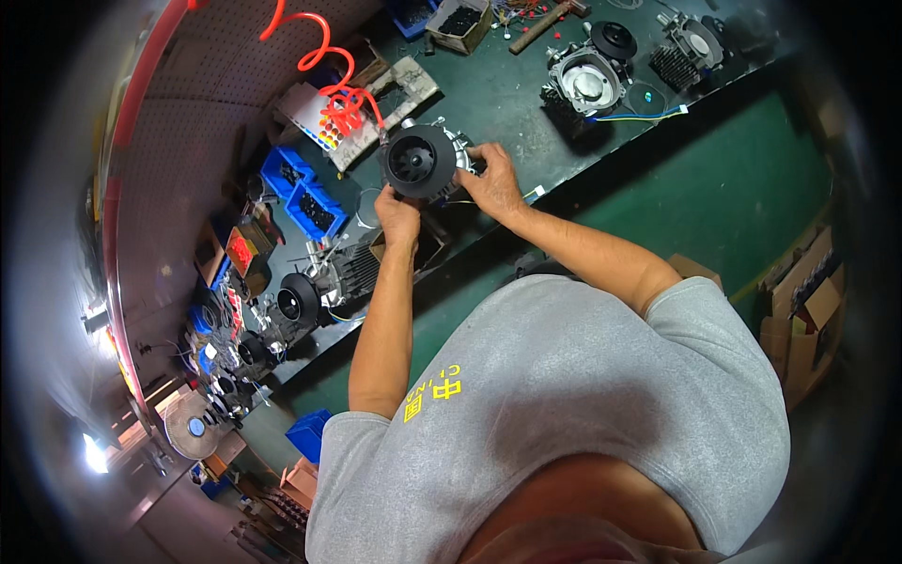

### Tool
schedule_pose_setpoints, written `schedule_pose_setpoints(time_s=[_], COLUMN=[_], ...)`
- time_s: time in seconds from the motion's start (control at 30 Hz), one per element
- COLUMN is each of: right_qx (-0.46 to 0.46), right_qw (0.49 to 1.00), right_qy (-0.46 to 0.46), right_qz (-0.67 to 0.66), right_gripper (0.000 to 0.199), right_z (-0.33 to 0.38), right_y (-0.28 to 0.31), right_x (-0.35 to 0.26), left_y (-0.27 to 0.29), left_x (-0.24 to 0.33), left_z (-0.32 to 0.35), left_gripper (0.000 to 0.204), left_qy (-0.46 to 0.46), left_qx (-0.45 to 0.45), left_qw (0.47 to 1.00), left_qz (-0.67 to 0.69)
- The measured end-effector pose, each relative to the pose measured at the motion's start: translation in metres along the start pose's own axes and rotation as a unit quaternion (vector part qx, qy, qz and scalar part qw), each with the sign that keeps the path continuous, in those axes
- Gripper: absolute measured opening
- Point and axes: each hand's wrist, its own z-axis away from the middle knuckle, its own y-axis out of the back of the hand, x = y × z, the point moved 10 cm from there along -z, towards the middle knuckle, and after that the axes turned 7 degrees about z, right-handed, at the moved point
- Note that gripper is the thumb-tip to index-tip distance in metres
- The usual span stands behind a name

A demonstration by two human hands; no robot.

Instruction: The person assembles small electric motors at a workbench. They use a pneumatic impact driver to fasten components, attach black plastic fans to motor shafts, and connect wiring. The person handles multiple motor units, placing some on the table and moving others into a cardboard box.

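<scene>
Over the workbench (512, 113) I hold a metal blower unit (416, 162) with a round black impeller facing up. My left hand (398, 218) grips it from its lower left edge, the fingers partly hidden beneath it. On the other side my right hand (495, 180) curls its thumb and fingers around the silvery housing. A thin wire with a white connector (539, 191) lies by the bench edge below my right hand. Just left of the unit, a coiled orange air hose (324, 56) comes down from above.
Further right stand similar units, one with an open round housing (587, 83). Another blower unit (315, 293) sits to the left. Blue bins (318, 212) hold small black parts. A hammer (543, 28) lies at the back. Cardboard boxes (803, 315) stand at far right.
</scene>
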Motion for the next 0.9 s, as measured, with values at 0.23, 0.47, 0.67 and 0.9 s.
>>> schedule_pose_setpoints(time_s=[0.23, 0.47, 0.67, 0.9], right_qx=[0.013, 0.023, 0.026, 0.02], right_qw=[0.999, 0.999, 0.998, 0.998], right_qy=[-0.037, -0.046, -0.058, -0.06], right_qz=[-0.01, -0.008, -0.017, -0.027], right_gripper=[0.038, 0.036, 0.035, 0.037], right_z=[-0.002, -0.004, -0.005, -0.005], right_y=[0.001, 0.0, -0.005, -0.008], right_x=[-0.002, -0.002, 0.015, 0.012], left_y=[0.005, 0.016, -0.011, -0.103], left_x=[0.001, 0.0, 0.184, 0.204], left_z=[-0.004, -0.01, 0.025, 0.041], left_gripper=[0.023, 0.02, 0.032, 0.064], left_qy=[-0.055, 0.055, -0.28, -0.168], left_qx=[0.009, -0.042, 0.005, -0.164], left_qw=[0.997, 0.993, 0.884, 0.707], left_qz=[-0.056, -0.091, -0.373, -0.667])
